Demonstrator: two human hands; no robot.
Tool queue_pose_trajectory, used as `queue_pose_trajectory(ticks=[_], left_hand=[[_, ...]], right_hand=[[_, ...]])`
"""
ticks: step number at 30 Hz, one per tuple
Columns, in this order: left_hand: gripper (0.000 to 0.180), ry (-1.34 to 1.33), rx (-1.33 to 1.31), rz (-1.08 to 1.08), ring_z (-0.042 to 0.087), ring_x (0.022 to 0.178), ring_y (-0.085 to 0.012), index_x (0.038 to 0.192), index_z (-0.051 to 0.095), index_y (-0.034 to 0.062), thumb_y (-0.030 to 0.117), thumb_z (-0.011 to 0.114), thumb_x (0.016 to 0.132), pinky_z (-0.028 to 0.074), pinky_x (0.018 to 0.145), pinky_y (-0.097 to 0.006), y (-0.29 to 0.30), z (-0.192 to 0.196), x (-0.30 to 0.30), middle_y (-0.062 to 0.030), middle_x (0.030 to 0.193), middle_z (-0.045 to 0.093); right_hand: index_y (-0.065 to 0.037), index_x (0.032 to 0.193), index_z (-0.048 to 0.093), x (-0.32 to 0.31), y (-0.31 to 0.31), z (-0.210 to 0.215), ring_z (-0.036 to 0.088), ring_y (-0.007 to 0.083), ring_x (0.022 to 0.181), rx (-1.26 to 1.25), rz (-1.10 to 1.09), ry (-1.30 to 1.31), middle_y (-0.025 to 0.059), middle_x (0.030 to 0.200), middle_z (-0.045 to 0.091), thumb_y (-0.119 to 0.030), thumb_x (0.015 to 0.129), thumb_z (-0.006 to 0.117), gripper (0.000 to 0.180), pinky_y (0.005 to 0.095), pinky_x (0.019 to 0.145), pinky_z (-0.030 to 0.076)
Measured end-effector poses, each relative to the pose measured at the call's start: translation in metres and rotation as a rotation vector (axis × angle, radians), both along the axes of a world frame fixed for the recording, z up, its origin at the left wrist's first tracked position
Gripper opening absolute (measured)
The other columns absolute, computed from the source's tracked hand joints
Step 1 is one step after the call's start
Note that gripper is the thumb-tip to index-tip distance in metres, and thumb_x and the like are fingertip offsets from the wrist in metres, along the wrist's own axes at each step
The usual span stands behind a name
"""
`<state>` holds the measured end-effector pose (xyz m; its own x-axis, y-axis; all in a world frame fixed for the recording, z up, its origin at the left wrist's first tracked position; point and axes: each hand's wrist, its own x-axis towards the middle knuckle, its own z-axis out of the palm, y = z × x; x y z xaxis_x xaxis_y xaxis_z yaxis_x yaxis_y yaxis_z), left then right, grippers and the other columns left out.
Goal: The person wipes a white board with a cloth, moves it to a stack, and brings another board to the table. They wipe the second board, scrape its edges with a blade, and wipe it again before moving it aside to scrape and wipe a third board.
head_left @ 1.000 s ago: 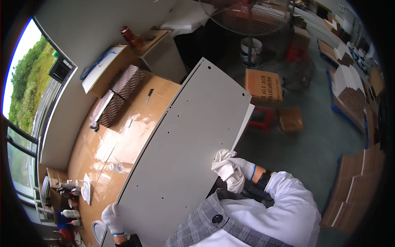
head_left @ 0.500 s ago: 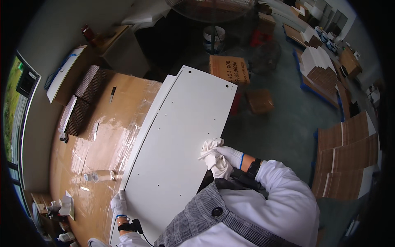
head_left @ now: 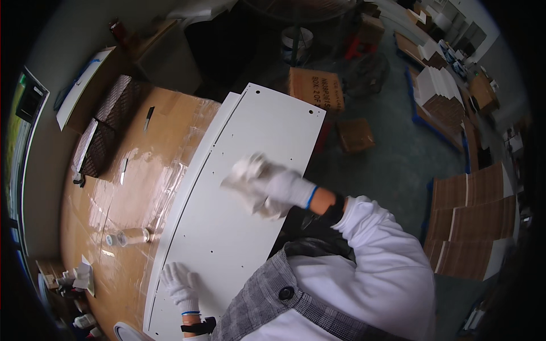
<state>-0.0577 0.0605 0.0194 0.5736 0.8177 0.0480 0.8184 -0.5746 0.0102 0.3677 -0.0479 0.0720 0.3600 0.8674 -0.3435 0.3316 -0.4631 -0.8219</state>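
A long white panel (head_left: pixel 227 227) with small drilled holes lies along the brown table, its right edge in front of my body. My right hand (head_left: pixel 287 186), in a white knitted glove, is closed on a bunched off-white cloth (head_left: pixel 250 184) over the middle of the panel; both are smeared by motion. Near the panel's lower left, my left hand (head_left: pixel 181 286), gloved too, rests flat on the white surface with its fingers spread. Beneath the panel, another white board edge (head_left: pixel 187 196) shows along its left side.
The wrapped tabletop (head_left: pixel 91 227) holds a clear bottle (head_left: pixel 132 237), a black-handled knife (head_left: pixel 148 118), another thin blade (head_left: pixel 123 171) and dark patterned blocks (head_left: pixel 96 142). A carton (head_left: pixel 315 88) stands beyond the panel. Stacked brown boards (head_left: pixel 472 216) are at right.
My right hand has swept the cloth leftward and inward across the panel. My left hand has moved from the panel's left edge onto its top, fingers now spread.
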Motion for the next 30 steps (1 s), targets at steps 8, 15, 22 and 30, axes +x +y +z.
queue_pose_trajectory(ticks=[8,15,22,30], left_hand=[[0.060,-0.082,-0.070,0.073,0.024,0.140,-0.0449,0.142,0.039,0.0029,0.026,0.056,0.089,0.018,0.116,-0.054,-0.018,-0.027,-0.013,-0.0208,0.151,0.032],[0.054,-0.087,-0.101,0.097,0.027,0.138,-0.0459,0.136,0.046,0.0019,0.018,0.056,0.085,0.019,0.116,-0.056,-0.018,-0.014,0.003,-0.0226,0.147,0.037],[0.056,-0.120,-0.116,0.102,0.029,0.136,-0.0474,0.134,0.047,0.0006,0.015,0.056,0.081,0.018,0.116,-0.057,-0.018,-0.014,-0.002,-0.0253,0.143,0.039],[0.055,-0.178,-0.119,0.099,0.031,0.136,-0.0451,0.133,0.049,0.0018,0.015,0.058,0.080,0.019,0.116,-0.057,-0.015,-0.019,0.000,-0.0235,0.142,0.042]], right_hand=[[-0.021,0.110,0.065,-0.055,-0.002,-0.068,0.051,0.0323,0.118,0.377,0.469,-0.921,0.0093,0.127,0.057,-0.032,0.085,0.055,0.029,0.0535,0.099,0.038],[-0.015,0.117,0.060,0.226,-0.032,-0.045,0.063,0.0381,0.099,-0.470,-0.653,-0.886,0.0173,0.109,0.062,-0.025,0.088,0.055,0.031,0.0492,0.083,0.053],[-0.018,0.120,0.058,0.118,0.060,-0.052,0.060,0.0353,0.105,-0.195,-0.079,-0.831,0.0161,0.117,0.060,-0.030,0.085,0.057,0.037,0.0487,0.089,0.049],[-0.012,0.112,0.060,0.151,0.186,-0.095,0.054,0.0336,0.108,-0.039,0.178,-0.910,0.0153,0.111,0.060,-0.037,0.088,0.048,0.037,0.0499,0.095,0.040]])
